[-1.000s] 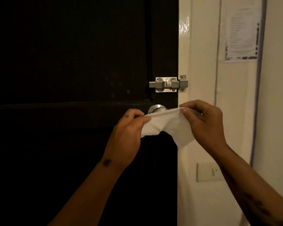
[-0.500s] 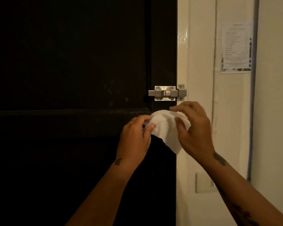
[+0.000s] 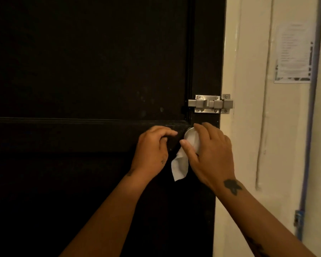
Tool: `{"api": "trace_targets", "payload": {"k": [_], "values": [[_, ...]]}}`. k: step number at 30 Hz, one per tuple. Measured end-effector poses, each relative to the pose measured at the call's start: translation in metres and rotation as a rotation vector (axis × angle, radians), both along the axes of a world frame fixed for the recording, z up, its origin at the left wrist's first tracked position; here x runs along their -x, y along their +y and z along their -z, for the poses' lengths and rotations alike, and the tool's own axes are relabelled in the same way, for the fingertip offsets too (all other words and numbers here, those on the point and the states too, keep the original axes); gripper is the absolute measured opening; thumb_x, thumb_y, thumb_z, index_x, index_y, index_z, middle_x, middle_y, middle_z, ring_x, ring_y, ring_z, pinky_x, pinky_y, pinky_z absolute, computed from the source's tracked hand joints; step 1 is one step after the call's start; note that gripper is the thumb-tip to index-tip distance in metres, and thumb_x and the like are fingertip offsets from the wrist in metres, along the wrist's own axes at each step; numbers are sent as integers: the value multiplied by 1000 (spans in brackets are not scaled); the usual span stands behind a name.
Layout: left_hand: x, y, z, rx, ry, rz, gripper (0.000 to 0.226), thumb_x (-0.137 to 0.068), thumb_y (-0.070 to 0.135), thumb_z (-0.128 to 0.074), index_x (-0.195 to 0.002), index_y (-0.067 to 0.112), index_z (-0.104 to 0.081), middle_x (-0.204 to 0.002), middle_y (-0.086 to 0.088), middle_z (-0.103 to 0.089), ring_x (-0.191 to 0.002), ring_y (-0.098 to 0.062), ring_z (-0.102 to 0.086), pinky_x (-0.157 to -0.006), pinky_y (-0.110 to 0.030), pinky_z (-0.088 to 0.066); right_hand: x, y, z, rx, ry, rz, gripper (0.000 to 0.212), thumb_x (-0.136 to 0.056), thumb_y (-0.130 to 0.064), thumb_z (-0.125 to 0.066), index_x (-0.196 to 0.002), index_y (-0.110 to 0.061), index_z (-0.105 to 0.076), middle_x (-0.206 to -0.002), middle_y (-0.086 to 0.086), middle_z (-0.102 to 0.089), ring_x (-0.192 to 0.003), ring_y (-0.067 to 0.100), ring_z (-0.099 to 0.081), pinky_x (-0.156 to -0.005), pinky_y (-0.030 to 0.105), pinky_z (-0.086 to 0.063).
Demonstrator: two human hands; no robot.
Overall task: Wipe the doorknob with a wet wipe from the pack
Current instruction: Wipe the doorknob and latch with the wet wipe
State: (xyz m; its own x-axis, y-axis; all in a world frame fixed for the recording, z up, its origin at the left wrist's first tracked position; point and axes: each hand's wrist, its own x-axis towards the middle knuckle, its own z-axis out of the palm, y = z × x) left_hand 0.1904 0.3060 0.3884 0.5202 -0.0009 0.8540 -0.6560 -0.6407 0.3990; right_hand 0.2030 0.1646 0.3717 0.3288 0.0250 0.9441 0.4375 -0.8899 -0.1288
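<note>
Doorknob (image 3: 187,133): sat at the right edge of the door (image 3: 82,71), just below the bolt (image 3: 210,104); lay under the wipe (image 3: 180,166), gripped by the right hand (image 3: 210,156), fingers curled round both. Left hand (image 3: 150,153): hovered just beside, loosely curled, holding nothing.

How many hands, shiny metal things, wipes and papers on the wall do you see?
Hands: 2 (left hand, right hand)
Shiny metal things: 2 (bolt latch, doorknob)
Wipes: 1 (wet wipe)
Wall papers: 1 (paper)
Total: 6
</note>
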Motion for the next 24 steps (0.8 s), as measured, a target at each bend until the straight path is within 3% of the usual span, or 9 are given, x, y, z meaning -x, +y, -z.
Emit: {"api": "trace_targets", "payload": {"k": [3, 7, 10, 12, 14, 17, 19, 21, 24], "values": [[-5, 15, -8, -116, -173, -235, 29, -87, 0, -46, -99, 14, -68, -113, -4, -63, -111, -19, -53, -93, -28, -39, -2, 8, 4, 87, -79, 183, 49, -83, -42, -35, -112, -9, -57, -118, 16, -60, -102, 33, -57, -81, 41, -46], [-16, 26, -25, -291, -249, -397, 27, -91, 16, -47, -115, 17, -60, -133, -6, -51, -133, -24, -36, -102, -40, -32, -8, 1, 12, 85, -95, -25, 46, -88, -34, -38, -128, -11, -45, -132, 17, -50, -119, 30, -46, -95, 38, -37], [-31, 29, -34, -463, -145, -511, 49, -95, 35, -37, -140, 17, -32, -155, -8, -18, -144, -25, -6, -114, -44, -14, -8, -7, 15, 54, -98, -191, 49, -90, -34, -37, -136, -16, -32, -141, 12, -36, -125, 11, -30, -99, 23, -31], [-43, 31, -32, -532, -83, -575, 61, -94, 44, -26, -146, 16, -9, -157, -7, 2, -144, -23, 8, -115, -45, -2, -8, -6, 13, -30, -125, -244, 50, -89, -36, -39, -135, -17, -30, -136, 6, -30, -115, 0, -29, -86, 3, -31], [-51, 33, -27, -549, -95, -618, 66, -91, 49, -18, -147, 16, -1, -157, -7, 6, -144, -24, 8, -115, -47, -1, -9, -3, 12, -105, -171, -241, 46, -87, -36, -42, -127, -15, -37, -128, 7, -34, -107, -3, -31, -72, -7, -32], [-54, 32, -24, -523, -147, -636, 68, -89, 49, -18, -146, 15, -2, -157, -8, -1, -144, -26, -1, -114, -49, -8, -13, 0, 13, -126, -200, -201, 38, -88, -32, -42, -114, -5, -52, -121, 18, -48, -110, 4, -37, -88, -4, -29], [-56, 32, -24, -514, -181, -643, 68, -90, 49, -20, -146, 13, -5, -156, -10, -7, -144, -27, -6, -113, -50, -13, -15, 4, 16, -134, -189, -138, 41, -89, -34, -41, -116, -5, -53, -122, 17, -52, -115, 14, -41, -97, 11, -30], [-58, 33, -23, -508, -191, -645, 69, -90, 49, -21, -145, 11, -8, -156, -11, -11, -143, -28, -10, -112, -50, -17, -15, 7, 19, -115, -196, -60, 45, -88, -37, -44, -122, -8, -50, -123, 15, -54, -113, 18, -45, -95, 22, -33], [-60, 34, -21, -506, -206, -650, 69, -90, 49, -20, -145, 8, -14, -154, -13, -17, -142, -30, -16, -110, -50, -22, -14, 6, 20, -73, -200, -35, 46, -85, -36, -48, -123, -10, -48, -121, 13, -55, -109, 18, -47, -92, 19, -33]]}}
